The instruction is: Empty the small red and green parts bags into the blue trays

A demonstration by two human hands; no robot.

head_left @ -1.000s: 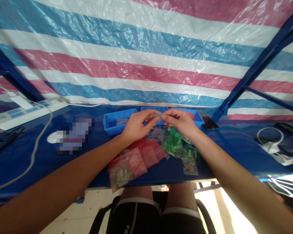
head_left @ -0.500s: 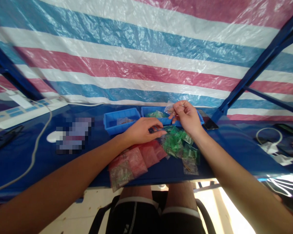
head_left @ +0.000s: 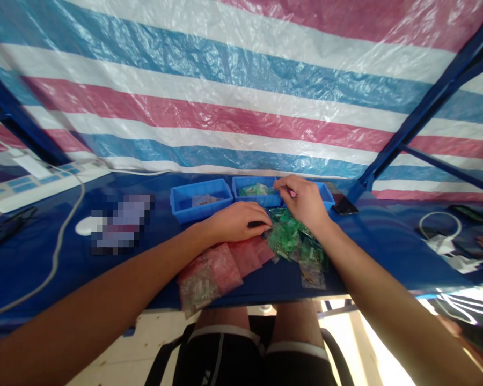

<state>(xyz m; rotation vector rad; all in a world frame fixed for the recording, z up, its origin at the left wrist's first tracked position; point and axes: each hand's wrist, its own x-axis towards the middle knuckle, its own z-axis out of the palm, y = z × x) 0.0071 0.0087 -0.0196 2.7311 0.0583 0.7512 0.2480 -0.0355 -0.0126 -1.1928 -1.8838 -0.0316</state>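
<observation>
My left hand (head_left: 241,221) rests just above the pink bags (head_left: 221,262), fingers curled round a small black thing (head_left: 258,223) beside the green packets. My right hand (head_left: 300,198) is over the right end of the middle blue bin (head_left: 241,198), its fingers pinched together; what they hold, if anything, is too small to name. A heap of small green packets (head_left: 284,236) lies between and below the hands. Green packets also lie in the middle bin. Clear bags sit in the left blue bin (head_left: 181,206). A right blue bin (head_left: 326,195) is partly hidden behind my right hand.
A phone (head_left: 346,205) lies right of the bins. At the left are a blurred-out object (head_left: 123,222), a white round thing (head_left: 87,225) and a cable (head_left: 56,252). White chargers (head_left: 443,244) lie at the right. A striped sheet (head_left: 241,96) hangs behind.
My right hand has moved slightly down, and the clear bag it held is no longer visible in it. My left hand's fingers have lowered and closed more around the black thing.
</observation>
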